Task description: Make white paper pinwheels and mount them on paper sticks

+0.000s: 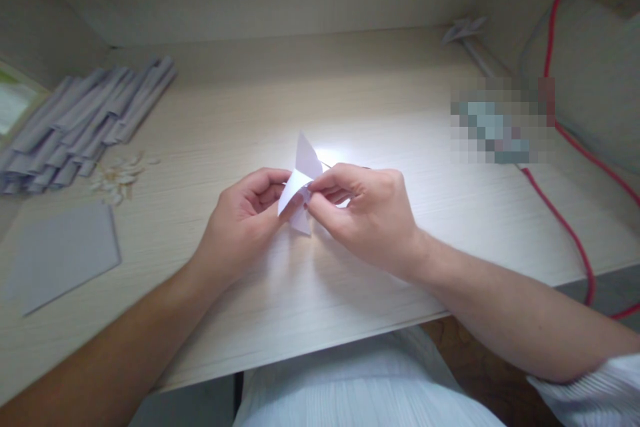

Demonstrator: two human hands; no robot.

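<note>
Over the middle of the desk, a white paper pinwheel (294, 191) with curved, pointed blades is held between my two hands. My left hand (246, 210) is closed on its left side, thumb in front and fingers behind. The thumb and forefinger of my right hand (367, 210) pinch at the pinwheel's centre; whether they also hold something small there is hidden. A thin dark line, perhaps a wire or stick, shows just behind the right forefinger. Bright light falls on the desk behind the paper.
Rolled paper tubes (95, 117) lie heaped at the left, beside small pale pieces (120, 175) and a stack of paper sheets (70, 253). Back right lies another pinwheel (464, 29) on a stick, near a blurred-out object (493, 127) and a red cable (570, 227).
</note>
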